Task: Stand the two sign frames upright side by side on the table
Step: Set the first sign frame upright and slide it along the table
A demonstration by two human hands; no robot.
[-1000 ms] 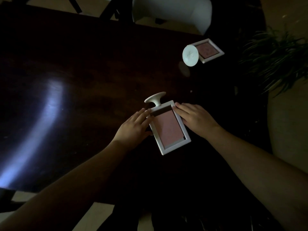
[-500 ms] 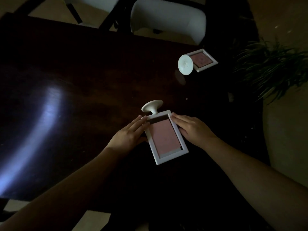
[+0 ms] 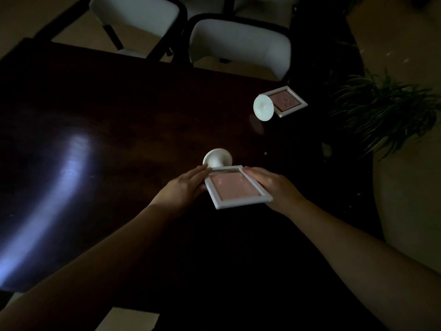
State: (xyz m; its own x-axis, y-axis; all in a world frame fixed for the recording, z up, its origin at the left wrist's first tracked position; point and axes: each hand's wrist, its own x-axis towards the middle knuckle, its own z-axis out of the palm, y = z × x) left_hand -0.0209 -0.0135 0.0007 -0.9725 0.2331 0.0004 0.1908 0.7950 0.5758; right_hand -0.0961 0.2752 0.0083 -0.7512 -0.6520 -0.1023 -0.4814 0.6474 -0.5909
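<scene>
- The left hand [image 3: 182,191] lies with its fingers nearly straight along the left edge of the near sign frame [image 3: 236,187], gripping that side.
- The right hand [image 3: 274,187] clasps the frame's right edge, fingers stretched flat.
- The frame seems tilted, its round base [image 3: 217,157] towards the table's [image 3: 119,115] middle; the dim light hides whether it touches.
- The far sign frame [image 3: 285,100] lies flat near the table's far right corner, well apart.

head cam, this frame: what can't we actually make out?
- Print on the near sign frame: pink panel reads blank, too dim and blurred.
- Print on the far sign frame: too small and dark.
- Left hand and right hand fingers under the near frame: hidden by the frame.
- Near table edge: lost in shadow.
- Plant pot: too dark.
</scene>
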